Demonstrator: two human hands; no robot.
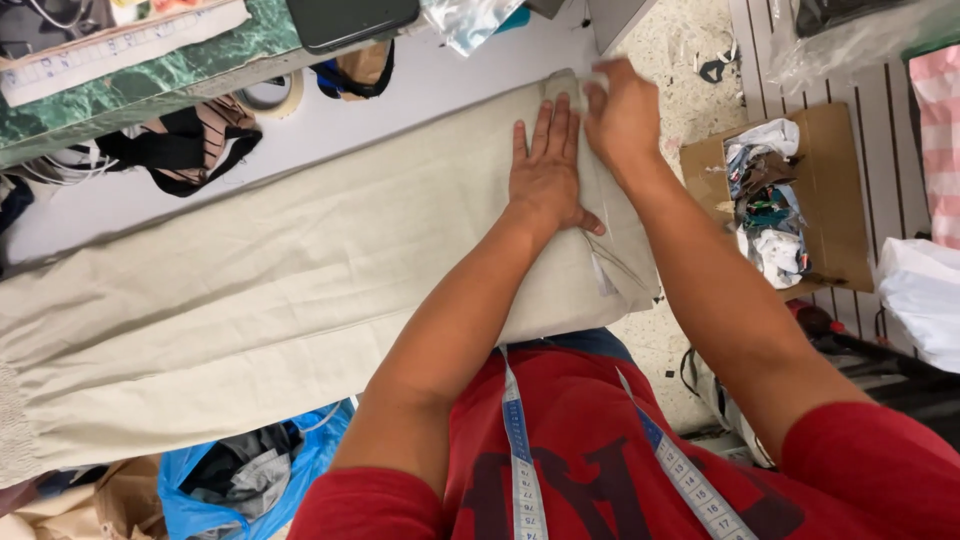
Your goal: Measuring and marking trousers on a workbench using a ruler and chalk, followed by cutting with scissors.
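We've got the left hand (548,172) flat, fingers spread, pinning the beige cloth (300,280) on the tabletop (450,75), right hand (622,115) fingers pinched on its far corner; smoothing mostly done, edge left.

Two bare hands are seen: one left hand (546,170) and one right hand (622,112). One long piece of beige cloth (260,290) is counted on one white table (440,85). One measuring tape (520,450) is draped around the neck, showing as two hanging strands. One roll of tape (272,97) and one dark tablet-like slab (350,20) are counted at the table's far edge. One open cardboard box (840,200) of mixed fabric scraps is seen on the floor. One blue plastic bag (215,485) is counted below the table. One pink checked fabric (938,130) and one white bag (922,292) are seen at the right edge.
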